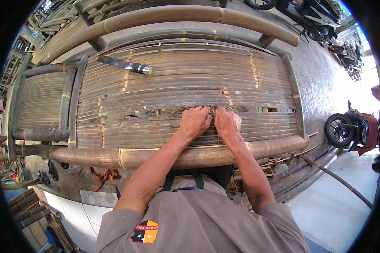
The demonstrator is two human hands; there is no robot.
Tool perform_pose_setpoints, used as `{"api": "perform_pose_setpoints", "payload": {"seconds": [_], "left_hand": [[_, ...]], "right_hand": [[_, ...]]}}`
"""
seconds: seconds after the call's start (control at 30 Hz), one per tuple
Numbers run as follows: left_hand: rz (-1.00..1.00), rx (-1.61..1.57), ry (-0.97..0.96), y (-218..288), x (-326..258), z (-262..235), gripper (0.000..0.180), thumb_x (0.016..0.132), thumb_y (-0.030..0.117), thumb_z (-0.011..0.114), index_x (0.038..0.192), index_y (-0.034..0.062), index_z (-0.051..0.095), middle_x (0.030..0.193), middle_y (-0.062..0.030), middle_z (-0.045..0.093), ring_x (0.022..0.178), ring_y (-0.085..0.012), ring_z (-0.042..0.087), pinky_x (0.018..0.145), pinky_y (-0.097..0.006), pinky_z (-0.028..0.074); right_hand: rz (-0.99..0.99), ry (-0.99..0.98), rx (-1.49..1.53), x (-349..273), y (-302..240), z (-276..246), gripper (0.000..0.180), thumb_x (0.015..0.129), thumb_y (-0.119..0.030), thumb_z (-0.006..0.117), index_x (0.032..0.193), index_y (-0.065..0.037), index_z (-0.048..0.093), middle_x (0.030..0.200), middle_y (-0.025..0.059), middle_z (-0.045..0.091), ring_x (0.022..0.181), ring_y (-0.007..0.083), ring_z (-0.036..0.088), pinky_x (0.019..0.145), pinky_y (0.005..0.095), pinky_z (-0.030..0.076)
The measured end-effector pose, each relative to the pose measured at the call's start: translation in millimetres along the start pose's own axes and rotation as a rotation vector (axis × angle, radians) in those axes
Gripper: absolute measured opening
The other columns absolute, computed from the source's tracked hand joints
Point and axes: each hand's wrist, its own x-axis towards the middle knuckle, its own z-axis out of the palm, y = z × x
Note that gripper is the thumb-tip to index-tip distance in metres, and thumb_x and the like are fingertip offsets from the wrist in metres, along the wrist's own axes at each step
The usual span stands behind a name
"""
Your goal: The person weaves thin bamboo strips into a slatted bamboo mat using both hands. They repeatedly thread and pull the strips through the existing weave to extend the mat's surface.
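Both hands work close together over a gap in the bamboo slats (173, 126) of a bench seat. My left hand (195, 122) is closed, its knuckles up, at the gap's near edge. Right beside it, my right hand (227, 122) is closed too, fingertips turned down between the slats. Whatever the fingers pinch is hidden beneath them. A thin tie (223, 90) crosses the slats just beyond my right hand. On the slats at the far left lies a large knife (126, 65) with a dark blade and a black, silver-capped handle.
A thick bamboo pole (177, 157) forms the bench's near edge, and another pole (177, 14) runs along its far side. A smaller slatted section (42, 101) adjoins on the left. Bamboo poles (299, 173) lie at lower right; motorbikes (342, 130) stand beyond. Reddish-brown fibre (103, 177) lies at lower left.
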Motion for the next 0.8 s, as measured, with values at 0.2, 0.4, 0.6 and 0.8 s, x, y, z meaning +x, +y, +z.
{"api": "perform_pose_setpoints", "payload": {"seconds": [0.2, 0.4, 0.6, 0.8], "left_hand": [[0.039, 0.000, 0.033, -2.5, 1.4, 2.3, 0.019, 0.091, 0.021, 0.060, 0.091, 0.0022, 0.064, 0.086, -0.0204, 0.072, 0.080, -0.0405, 0.071, 0.070, -0.051, 0.057], [0.021, 0.002, -0.028, 4.6, 0.6, -9.1, 0.039, 0.093, 0.039, 0.061, 0.094, 0.0014, 0.068, 0.086, -0.0213, 0.073, 0.080, -0.0397, 0.072, 0.070, -0.052, 0.056], [-0.169, 0.086, -0.334, 23.2, 14.7, -15.8, 0.071, 0.098, 0.067, 0.045, 0.088, 0.0022, 0.073, 0.082, -0.0193, 0.074, 0.083, -0.0403, 0.072, 0.074, -0.055, 0.054], [-0.248, -0.036, -0.165, 18.4, 18.6, -3.6, 0.069, 0.108, 0.056, 0.034, 0.080, 0.0064, 0.073, 0.077, -0.0211, 0.070, 0.077, -0.0420, 0.069, 0.071, -0.055, 0.053]], "right_hand": [[0.195, -0.041, 0.645, -0.9, 15.3, 8.0, 0.022, 0.100, -0.023, 0.060, 0.088, -0.004, 0.064, 0.063, 0.0145, 0.062, 0.049, 0.0294, 0.059, 0.052, 0.0447, 0.050], [0.623, -0.288, 1.688, -7.1, 1.3, -49.8, 0.027, 0.103, -0.029, 0.064, 0.088, -0.008, 0.058, 0.057, -0.0007, 0.046, 0.044, 0.0109, 0.044, 0.041, 0.0281, 0.037], [0.222, -0.192, 1.382, 37.0, 1.4, -161.3, 0.032, 0.107, -0.035, 0.059, 0.088, -0.010, 0.057, 0.060, -0.0022, 0.047, 0.044, 0.0092, 0.044, 0.040, 0.0261, 0.038], [-0.178, -0.028, 1.046, 137.9, -24.3, -246.2, 0.035, 0.105, -0.043, 0.060, 0.100, -0.008, 0.061, 0.061, -0.0029, 0.050, 0.047, 0.0071, 0.048, 0.045, 0.0251, 0.041]]}}
